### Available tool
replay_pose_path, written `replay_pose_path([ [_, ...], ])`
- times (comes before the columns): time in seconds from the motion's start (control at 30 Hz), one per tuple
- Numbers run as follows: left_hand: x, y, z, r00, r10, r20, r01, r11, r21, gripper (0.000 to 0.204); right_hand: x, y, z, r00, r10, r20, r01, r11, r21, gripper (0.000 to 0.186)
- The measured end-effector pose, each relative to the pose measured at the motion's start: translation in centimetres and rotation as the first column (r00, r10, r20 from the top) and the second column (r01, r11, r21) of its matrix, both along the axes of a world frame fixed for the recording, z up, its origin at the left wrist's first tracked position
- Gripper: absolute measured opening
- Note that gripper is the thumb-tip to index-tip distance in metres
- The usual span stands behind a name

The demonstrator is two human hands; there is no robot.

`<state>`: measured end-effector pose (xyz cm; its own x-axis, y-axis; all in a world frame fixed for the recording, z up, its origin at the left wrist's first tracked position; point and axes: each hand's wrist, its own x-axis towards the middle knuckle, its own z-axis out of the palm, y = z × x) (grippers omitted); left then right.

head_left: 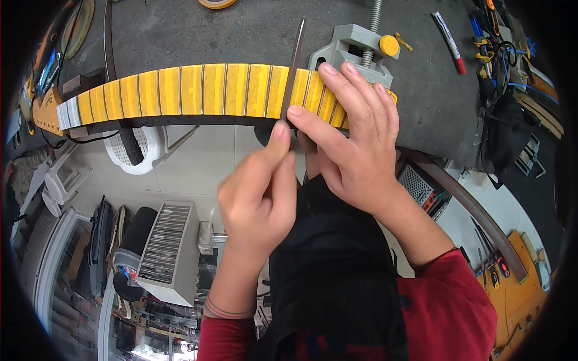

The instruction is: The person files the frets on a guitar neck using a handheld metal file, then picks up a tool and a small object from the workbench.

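Yellow-taped guitar neck lies along the bench, left hand pinching a slim file, right hand with fingers parted touching both: probably fret filing, whose next stroke calls for even pressure.

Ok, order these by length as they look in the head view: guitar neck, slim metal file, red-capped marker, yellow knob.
1. Guitar neck
2. Slim metal file, partly covered
3. Red-capped marker
4. Yellow knob

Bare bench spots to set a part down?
Two: between orange tape roll and yellow-taped fretboard; below the marker, between right hand and black cloth. Crowded: around grey vise; tools at both sides.
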<state>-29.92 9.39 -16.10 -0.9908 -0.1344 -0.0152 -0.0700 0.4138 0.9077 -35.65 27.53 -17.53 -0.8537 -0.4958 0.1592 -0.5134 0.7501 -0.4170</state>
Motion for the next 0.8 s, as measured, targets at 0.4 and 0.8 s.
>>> replay_pose_path([
  [0.4, 3.0, 0.2, -0.9, 0.990, -0.032, -0.135, -0.005, 0.964, -0.267, 0.050, -0.3, 0.2, 0.1, 1.000, 0.009, 0.019, -0.008, 0.999, -0.040, 0.063],
  [0.8, -0.4, 1.1, -0.9, 0.990, 0.028, -0.140, -0.065, 0.961, -0.268, 0.045, -0.4, -0.2, 0.7, 0.999, 0.010, 0.031, -0.009, 1.000, -0.030, 0.062],
])
